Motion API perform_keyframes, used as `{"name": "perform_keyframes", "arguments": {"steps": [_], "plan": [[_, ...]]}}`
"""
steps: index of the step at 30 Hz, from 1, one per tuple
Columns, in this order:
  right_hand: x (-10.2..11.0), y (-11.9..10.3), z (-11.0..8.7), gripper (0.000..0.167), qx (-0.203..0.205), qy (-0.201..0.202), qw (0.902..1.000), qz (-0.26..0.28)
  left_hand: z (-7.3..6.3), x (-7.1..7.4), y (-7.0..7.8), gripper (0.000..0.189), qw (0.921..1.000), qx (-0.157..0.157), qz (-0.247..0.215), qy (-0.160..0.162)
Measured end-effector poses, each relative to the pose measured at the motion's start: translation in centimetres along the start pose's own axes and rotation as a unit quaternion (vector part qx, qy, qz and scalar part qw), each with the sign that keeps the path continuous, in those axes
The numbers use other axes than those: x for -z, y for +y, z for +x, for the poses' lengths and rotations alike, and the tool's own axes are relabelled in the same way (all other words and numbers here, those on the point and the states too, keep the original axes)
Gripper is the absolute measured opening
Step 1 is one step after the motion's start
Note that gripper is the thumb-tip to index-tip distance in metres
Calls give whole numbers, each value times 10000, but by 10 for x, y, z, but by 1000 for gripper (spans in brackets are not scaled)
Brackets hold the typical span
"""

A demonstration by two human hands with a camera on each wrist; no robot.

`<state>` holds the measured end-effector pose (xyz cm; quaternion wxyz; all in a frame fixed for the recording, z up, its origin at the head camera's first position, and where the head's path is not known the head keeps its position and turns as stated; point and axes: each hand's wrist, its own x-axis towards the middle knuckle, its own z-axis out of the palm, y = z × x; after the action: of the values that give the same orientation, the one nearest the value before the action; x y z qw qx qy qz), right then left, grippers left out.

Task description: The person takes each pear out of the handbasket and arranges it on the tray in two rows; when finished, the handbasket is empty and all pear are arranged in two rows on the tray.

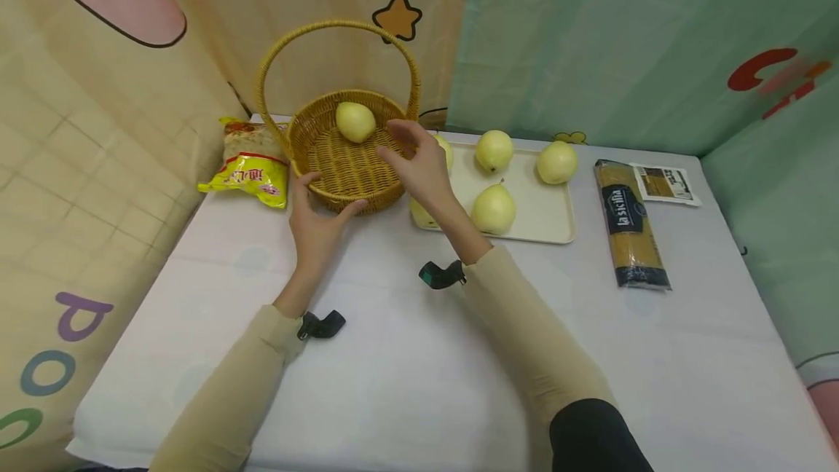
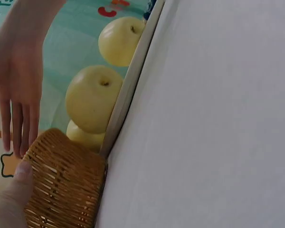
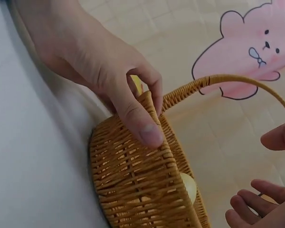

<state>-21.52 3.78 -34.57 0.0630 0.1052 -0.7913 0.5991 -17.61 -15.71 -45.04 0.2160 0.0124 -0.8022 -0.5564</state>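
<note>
A round wicker basket [image 1: 347,173] with a tall arched handle stands at the back left of the table, one pale yellow pear [image 1: 355,122] inside it. My left hand [image 1: 314,231] grips the basket's near left rim; in the right wrist view, the thumb of that left hand [image 3: 118,90] lies against the woven wall while a finger bends over the edge. Above the basket's right side hovers my right hand [image 1: 422,170], fingers spread and nothing between them. In the left wrist view, the right hand [image 2: 21,90] has its fingers extended downward beyond the rim.
Right of the basket, a cream tray [image 1: 540,221] bears several pears [image 1: 494,208], some partly hidden by my right arm. A yellow noodle bag [image 1: 252,166] touches the basket's left. Farther right lie a spaghetti pack [image 1: 629,228] and a small sachet [image 1: 665,184]. Curtains hang behind.
</note>
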Motion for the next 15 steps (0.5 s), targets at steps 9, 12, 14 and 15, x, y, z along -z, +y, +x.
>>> {"name": "perform_keyframes", "arguments": {"steps": [9, 12, 14, 15], "plan": [[-32, -11, 46, 53, -482, -212, 9977, -424, -7, -8, 3, 92, 9999, 59, 25, 129], [-37, -7, 61, 56, -784, -217, 9955, -480, -6, -6, 4, 87, 9997, 85, -94, 204], [-40, -4, 68, 58, -958, -219, 9943, -402, -5, -5, 3, 82, 9992, 48, -244, 297], [-42, -3, 72, 59, -1069, -223, 9936, -301, -4, -5, 3, 81, 9990, 9, -297, 345]]}}
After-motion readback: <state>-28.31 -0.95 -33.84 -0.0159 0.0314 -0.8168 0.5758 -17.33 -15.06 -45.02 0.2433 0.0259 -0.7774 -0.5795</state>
